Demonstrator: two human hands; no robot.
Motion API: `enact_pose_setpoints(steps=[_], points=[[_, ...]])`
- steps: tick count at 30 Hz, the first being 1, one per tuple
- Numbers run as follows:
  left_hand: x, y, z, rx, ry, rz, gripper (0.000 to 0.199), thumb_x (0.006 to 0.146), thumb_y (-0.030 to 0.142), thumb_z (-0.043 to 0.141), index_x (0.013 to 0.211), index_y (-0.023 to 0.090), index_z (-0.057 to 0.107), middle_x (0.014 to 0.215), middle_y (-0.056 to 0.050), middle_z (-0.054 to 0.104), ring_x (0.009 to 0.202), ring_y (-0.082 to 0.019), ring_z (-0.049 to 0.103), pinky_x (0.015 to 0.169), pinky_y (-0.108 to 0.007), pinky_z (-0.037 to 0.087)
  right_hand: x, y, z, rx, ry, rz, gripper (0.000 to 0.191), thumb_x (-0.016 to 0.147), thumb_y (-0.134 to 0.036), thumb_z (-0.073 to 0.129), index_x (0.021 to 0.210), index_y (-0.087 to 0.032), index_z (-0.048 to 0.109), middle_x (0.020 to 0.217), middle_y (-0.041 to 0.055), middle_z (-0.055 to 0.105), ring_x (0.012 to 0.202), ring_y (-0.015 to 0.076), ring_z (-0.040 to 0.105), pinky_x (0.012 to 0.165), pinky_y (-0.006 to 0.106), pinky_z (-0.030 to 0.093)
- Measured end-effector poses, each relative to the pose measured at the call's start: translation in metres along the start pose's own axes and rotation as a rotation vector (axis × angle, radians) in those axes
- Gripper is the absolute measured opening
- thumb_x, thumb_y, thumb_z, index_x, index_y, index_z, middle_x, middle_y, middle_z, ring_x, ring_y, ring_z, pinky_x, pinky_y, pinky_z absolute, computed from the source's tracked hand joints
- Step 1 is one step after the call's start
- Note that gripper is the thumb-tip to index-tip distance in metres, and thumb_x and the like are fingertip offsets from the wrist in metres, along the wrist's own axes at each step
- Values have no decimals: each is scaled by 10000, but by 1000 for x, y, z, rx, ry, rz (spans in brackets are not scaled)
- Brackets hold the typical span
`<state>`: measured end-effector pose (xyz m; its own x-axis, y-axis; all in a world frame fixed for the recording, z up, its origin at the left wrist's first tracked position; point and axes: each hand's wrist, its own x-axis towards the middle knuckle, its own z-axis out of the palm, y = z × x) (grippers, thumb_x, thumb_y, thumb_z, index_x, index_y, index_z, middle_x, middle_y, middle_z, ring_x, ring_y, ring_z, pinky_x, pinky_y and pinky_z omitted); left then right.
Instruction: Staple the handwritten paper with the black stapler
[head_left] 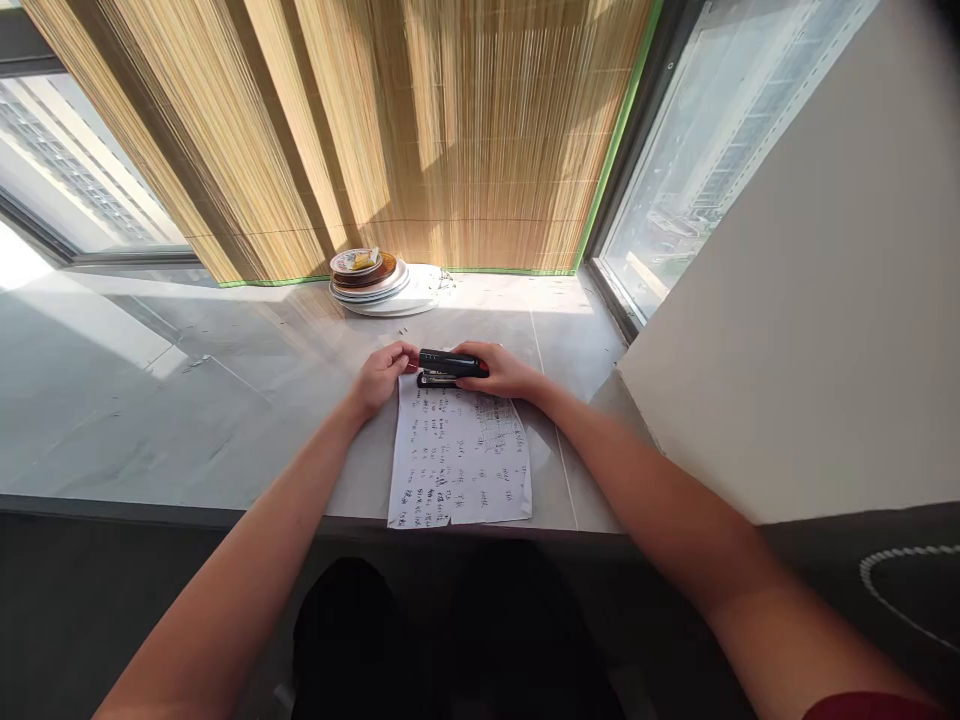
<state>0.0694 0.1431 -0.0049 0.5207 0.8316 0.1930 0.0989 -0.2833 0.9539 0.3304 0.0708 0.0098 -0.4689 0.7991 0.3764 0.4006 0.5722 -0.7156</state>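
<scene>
A black stapler (452,364) lies across the top of a handwritten white sheet of paper (469,490), its nose pointing left and a gap showing between its arms. My right hand (499,370) is wrapped round its rear end, with a bit of red visible beside the fingers. At the upper left corner of the sheet, my left hand (382,378) has its fingers curled together close to the stapler's nose. What sits between those fingertips is too small to make out. The paper lies flat, its lower edge at the front of the ledge.
Behind the hands stands a stack of plates (371,285), a yellow item on top. Small dry bits (444,280) lie beside it on the pale stone ledge (247,420). A bamboo blind (450,130) hangs at the back; a white wall (810,300) borders the right.
</scene>
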Motion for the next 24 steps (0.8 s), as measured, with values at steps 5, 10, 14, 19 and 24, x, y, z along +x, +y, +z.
enact_pose_setpoints(steps=[5,10,14,19,24], points=[[4,-1,2,39,20,11,241,864,363,596,976,167,679,948,-55,722,930,-228,677,950,-437,536,-1,3,2,-29,59,-13,438,801,-296,744,1215,-194,640,1119,58,678,955,201,629,845,319,474],[-6,10,8,265,81,95,225,881,313,539,969,185,701,960,-58,730,939,-228,674,932,-415,538,0,9,4,-89,213,55,350,797,-299,759,1119,-184,681,999,40,720,882,198,640,801,310,471],[-41,16,26,503,317,91,249,938,263,463,1024,203,689,1014,-72,738,998,-238,673,963,-413,510,0,10,5,-106,271,96,323,811,-277,753,1118,-193,698,988,37,744,852,192,649,781,306,475],[-76,17,46,710,153,31,485,917,388,604,1366,212,550,1402,-140,605,1313,-329,549,1114,-476,400,-7,1,11,-137,292,144,314,813,-255,749,1123,-212,712,1010,37,759,885,206,675,816,327,502],[-79,29,49,788,77,21,606,860,428,689,1394,184,537,1435,-162,585,1364,-364,506,1165,-477,335,-23,-18,27,-161,360,198,317,807,-240,739,1123,-220,720,1016,50,768,929,239,691,872,380,520]])
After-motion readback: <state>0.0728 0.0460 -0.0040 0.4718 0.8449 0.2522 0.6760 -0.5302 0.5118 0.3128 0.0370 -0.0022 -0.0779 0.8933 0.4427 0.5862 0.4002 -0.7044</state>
